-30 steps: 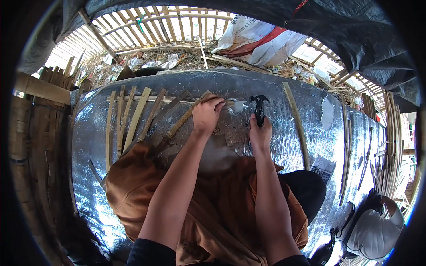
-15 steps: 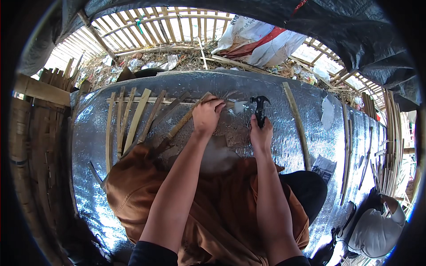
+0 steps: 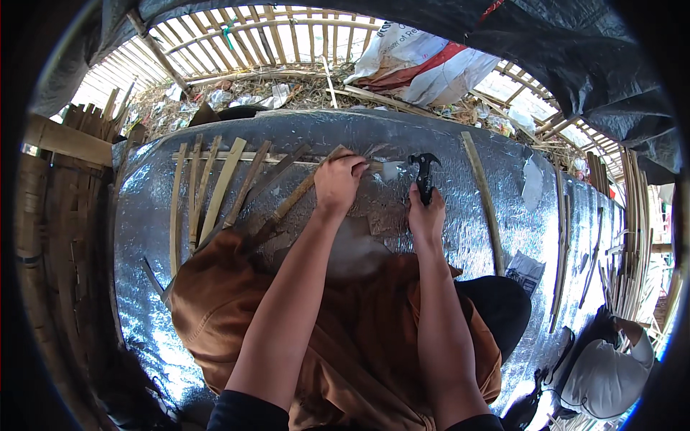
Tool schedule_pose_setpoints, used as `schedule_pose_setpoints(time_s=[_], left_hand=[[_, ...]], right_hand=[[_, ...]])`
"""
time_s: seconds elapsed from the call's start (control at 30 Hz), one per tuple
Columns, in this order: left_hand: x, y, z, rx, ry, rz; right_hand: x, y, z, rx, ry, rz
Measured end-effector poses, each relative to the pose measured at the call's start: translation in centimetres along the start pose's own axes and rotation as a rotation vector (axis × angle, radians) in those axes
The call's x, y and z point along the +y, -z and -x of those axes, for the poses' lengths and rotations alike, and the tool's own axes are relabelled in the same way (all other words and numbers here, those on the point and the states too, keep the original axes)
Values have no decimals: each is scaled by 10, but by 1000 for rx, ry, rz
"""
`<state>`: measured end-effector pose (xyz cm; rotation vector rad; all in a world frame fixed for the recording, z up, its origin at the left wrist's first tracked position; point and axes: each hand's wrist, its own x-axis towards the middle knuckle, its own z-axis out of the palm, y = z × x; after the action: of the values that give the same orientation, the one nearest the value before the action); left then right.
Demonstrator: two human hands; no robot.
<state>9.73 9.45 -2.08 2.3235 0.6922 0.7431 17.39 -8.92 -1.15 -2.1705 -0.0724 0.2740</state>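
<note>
My right hand (image 3: pixel 429 214) is wrapped round the handle of a black claw hammer (image 3: pixel 425 169), its head pointing away from me. To its left, my left hand (image 3: pixel 338 183) is closed, thumb and fingertips together over a bamboo strip (image 3: pixel 244 156) that runs sideways across the mat. What the fingertips pinch is too small to make out. A whitish patch (image 3: pixel 392 171) lies between the two hands at the strip's right end. Several bamboo slats lie across the strip on the left, among them a pale one (image 3: pixel 224 183). A round wooden handle (image 3: pixel 295 197) slants beneath my left wrist.
I sit on a silvery foil mat (image 3: pixel 460 237), brown cloth (image 3: pixel 345 337) over my lap. A long bamboo stick (image 3: pixel 483 197) and a small packet (image 3: pixel 525 272) lie to the right. Someone in a grey top (image 3: pixel 607 377) is at lower right. Bamboo fencing (image 3: pixel 266 36) stands beyond.
The hammer and my right hand have shifted slightly to the right. My left hand stays almost in place, still closed over the strip.
</note>
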Motion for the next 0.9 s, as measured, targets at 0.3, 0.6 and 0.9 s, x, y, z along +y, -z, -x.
schedule_pose_setpoints(time_s=[0.3,0.6,0.9], left_hand=[[4,2,0,-23,52,32],[-2,8,27,-3,-121,-68],[1,31,51,-164,-198,-478]], right_hand=[[7,0,-3,-7,9,-3],[-17,2,24,43,206,179],[-24,-5,46,-64,570,427]])
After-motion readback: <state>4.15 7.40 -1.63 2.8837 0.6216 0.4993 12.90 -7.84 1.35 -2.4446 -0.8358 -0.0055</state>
